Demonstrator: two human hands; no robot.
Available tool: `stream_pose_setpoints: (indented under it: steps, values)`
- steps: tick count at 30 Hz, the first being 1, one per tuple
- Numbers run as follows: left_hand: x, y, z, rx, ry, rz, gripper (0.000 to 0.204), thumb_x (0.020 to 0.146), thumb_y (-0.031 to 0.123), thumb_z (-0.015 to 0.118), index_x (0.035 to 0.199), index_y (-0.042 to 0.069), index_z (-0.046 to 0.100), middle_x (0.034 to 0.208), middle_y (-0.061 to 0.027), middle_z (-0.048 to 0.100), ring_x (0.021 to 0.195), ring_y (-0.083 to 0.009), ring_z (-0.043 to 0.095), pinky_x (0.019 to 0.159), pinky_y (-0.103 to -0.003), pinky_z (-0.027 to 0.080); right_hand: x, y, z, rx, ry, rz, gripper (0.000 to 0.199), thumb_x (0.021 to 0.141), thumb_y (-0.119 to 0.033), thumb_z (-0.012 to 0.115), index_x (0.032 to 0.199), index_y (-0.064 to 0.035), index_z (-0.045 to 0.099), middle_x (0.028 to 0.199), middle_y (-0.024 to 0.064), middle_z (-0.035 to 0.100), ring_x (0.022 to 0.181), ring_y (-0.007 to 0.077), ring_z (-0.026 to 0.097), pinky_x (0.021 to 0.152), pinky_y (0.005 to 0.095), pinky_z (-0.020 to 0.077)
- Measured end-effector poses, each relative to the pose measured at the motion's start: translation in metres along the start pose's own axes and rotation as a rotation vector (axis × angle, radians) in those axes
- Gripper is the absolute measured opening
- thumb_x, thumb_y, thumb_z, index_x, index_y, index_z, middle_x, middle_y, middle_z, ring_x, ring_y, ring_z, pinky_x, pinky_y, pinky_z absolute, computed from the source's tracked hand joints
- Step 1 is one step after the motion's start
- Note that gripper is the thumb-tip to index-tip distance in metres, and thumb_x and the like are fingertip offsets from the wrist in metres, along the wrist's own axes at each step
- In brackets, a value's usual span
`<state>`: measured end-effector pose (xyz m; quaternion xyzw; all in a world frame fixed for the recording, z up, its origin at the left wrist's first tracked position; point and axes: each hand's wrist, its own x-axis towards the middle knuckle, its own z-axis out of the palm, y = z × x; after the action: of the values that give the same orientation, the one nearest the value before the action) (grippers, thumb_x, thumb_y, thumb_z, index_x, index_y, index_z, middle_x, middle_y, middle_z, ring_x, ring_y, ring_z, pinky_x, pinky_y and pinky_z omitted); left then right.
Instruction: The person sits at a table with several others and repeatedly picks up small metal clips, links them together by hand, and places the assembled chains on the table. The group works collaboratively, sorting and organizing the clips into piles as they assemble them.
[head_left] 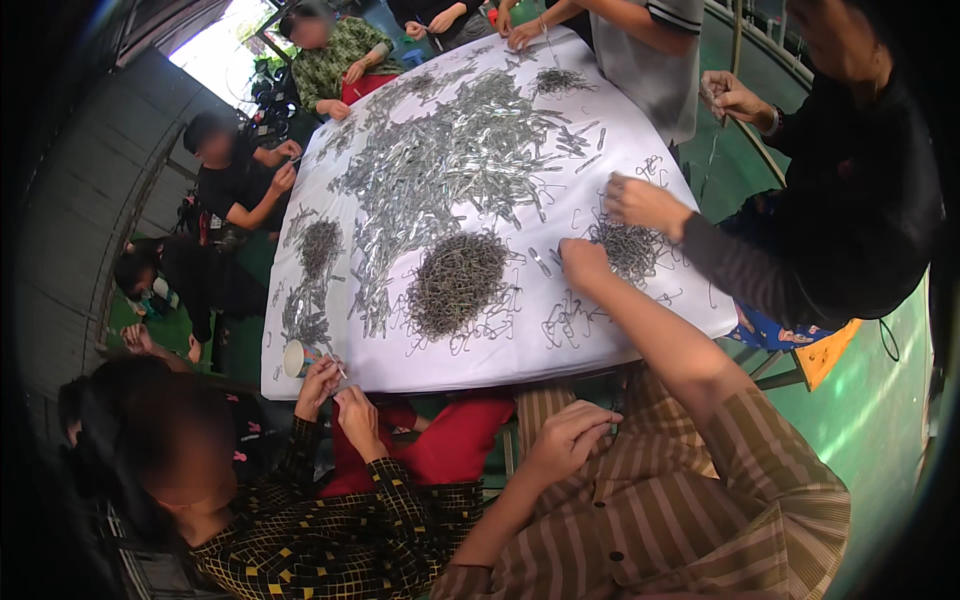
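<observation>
My left hand (568, 440) is held over my lap, fingers closed in a pinch, with a thin dark bit at the fingertips too small to name. My right hand (583, 266) reaches over the table, its fingers curled down and their tips mostly hidden. Close by its fingertips lies a flat silvery metal strip (541, 262). Just right of it is a heap of bent wire hooks (630, 250). A larger dark heap of wire hooks (458, 285) sits to its left, and beyond spreads a wide pile of shiny metal strips (440, 150).
The table has a white cover (570, 352). A paper cup (294, 358) stands at its near left corner. At my left, a co-worker's hands (340, 395) hold a small piece. A dark-sleeved co-worker's hand (645, 205) reaches in from the right. Several other people surround the table.
</observation>
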<state>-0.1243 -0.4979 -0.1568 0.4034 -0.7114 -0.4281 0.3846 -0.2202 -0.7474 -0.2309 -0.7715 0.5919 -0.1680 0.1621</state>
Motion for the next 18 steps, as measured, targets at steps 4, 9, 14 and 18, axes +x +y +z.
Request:
stream_pose_setpoints:
  steps: [4,9,14,18]
  values:
    - [0.004,-0.017,0.007,-0.022,-0.001,0.015,0.016,0.082,-0.007,0.060,0.095,-0.003,0.069,0.088,-0.0124,0.068,0.080,-0.0237,0.064,0.075,-0.031,0.050,-0.014,0.010,-0.032,0.401,0.100,-0.027,0.011,0.078,-0.010,0.068,0.085,-0.0020,0.064,0.080,0.0102,0.067,0.072,0.0231,0.063,0.067,0.0361,0.0467]
    - [0.009,-0.013,0.009,0.013,0.103,-0.028,0.015,0.083,-0.006,0.059,0.094,-0.003,0.068,0.088,-0.0123,0.069,0.080,-0.0234,0.065,0.077,-0.032,0.050,-0.077,0.017,-0.069,1.131,-0.224,-0.089,0.013,0.078,-0.004,0.073,0.082,0.0001,0.062,0.069,-0.0005,0.059,0.065,0.0050,0.051,0.059,0.0227,0.0427]
    - [0.023,-0.019,0.016,-0.020,0.142,0.016,0.013,0.085,-0.005,0.059,0.094,-0.004,0.067,0.088,-0.0123,0.069,0.080,-0.0210,0.066,0.075,-0.030,0.051,-0.151,0.018,-0.095,1.190,-0.279,0.014,0.011,0.081,-0.003,0.071,0.081,0.0011,0.061,0.072,-0.0027,0.058,0.067,0.0032,0.051,0.061,0.0206,0.0432]
    - [0.025,-0.026,0.018,0.005,0.135,-0.002,0.012,0.086,-0.004,0.060,0.095,-0.003,0.067,0.087,-0.0123,0.068,0.078,-0.0198,0.066,0.070,-0.027,0.051,-0.170,0.014,-0.094,1.128,-0.270,0.032,0.010,0.082,-0.003,0.070,0.082,0.0016,0.061,0.070,-0.0021,0.058,0.065,0.0039,0.050,0.059,0.0213,0.0429]
